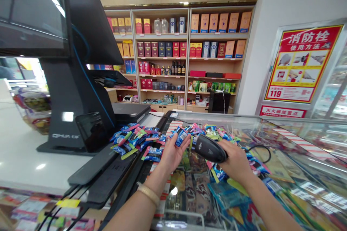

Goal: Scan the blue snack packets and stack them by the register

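My left hand (173, 153) is closed on a small blue snack packet (181, 135), its printed side tilted up. In my right hand (236, 160) is a black handheld barcode scanner (210, 149), its head pointing left toward the packet. A small gap parts the scanner from my left fingers. Left of my hands a heap of similar blue, pink and green packets (135, 138) lies by the register's base. More packets (217, 131) lie on the glass counter (195, 220) behind and beneath the scanner, partly hidden by it and my right hand.
A black point-of-sale terminal (78, 79) stands on the white counter (21, 168) at left. Black flat boxes with cables (108, 173) lie before it. Shelves of boxed goods (162, 57) line the back wall. The scanner's cord (268, 151) loops at right.
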Motion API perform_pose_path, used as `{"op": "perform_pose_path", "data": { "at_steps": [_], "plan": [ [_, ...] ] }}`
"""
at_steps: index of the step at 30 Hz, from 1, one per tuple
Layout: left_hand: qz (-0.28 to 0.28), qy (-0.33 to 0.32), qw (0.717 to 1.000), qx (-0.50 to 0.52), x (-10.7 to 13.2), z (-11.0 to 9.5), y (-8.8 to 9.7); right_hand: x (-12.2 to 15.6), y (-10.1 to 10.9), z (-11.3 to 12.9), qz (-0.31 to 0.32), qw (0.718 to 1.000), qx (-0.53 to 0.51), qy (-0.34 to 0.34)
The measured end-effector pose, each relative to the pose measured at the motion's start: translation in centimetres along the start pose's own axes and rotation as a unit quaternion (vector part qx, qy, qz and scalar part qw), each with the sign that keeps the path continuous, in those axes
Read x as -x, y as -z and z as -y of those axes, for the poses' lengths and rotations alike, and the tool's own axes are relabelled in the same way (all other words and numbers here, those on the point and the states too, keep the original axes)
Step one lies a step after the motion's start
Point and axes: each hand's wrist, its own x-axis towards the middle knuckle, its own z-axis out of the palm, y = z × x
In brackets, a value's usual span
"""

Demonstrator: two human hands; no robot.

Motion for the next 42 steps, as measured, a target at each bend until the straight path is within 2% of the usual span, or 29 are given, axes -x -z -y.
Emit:
{"op": "perform_pose_path", "data": {
  "at_steps": [7,13,17,20,22,26,28,32,36,39,42],
  "plan": [
    [-0.006,0.009,1.000,0.008,0.4,-0.3,-0.5,-0.2,0.1,0.2,-0.005,1.000,0.008,0.000],
    [0.002,0.008,1.000,0.008,0.2,-0.1,-0.2,-0.2,0.2,0.1,-0.004,1.000,0.019,0.006],
    [0.010,-0.009,1.000,0.003,0.3,0.0,0.0,0.1,-0.1,-0.3,-0.012,1.000,0.019,-0.004],
    [0.009,-0.048,0.999,0.001,0.2,-0.3,-0.2,0.5,-0.4,-0.8,-0.008,1.000,0.017,-0.005],
    [-0.034,-0.088,0.995,0.015,-0.1,-0.8,-0.2,0.6,-0.5,-1.1,-0.004,1.000,0.017,-0.006],
    [-0.177,-0.175,0.966,0.069,-0.6,-2.3,0.3,0.8,-0.6,-1.4,-0.006,1.000,0.022,-0.006],
    [-0.212,-0.197,0.954,0.080,-0.7,-2.9,0.7,0.8,-0.6,-1.4,-0.008,1.000,0.022,-0.005],
    [-0.221,-0.180,0.954,0.096,-0.4,-3.6,1.1,0.7,-0.5,-1.4,-0.015,1.000,0.017,-0.003],
    [-0.209,-0.127,0.958,0.147,-0.3,-3.6,1.3,0.7,-0.5,-1.7,-0.020,1.000,0.017,-0.007],
    [-0.189,-0.078,0.965,0.166,-0.5,-3.7,1.8,0.9,-0.6,-2.1,-0.025,0.999,0.024,-0.022],
    [-0.160,-0.072,0.976,0.132,-1.2,-3.4,2.4,1.0,-0.7,-2.5,-0.029,0.999,0.030,-0.030]
  ]
}}
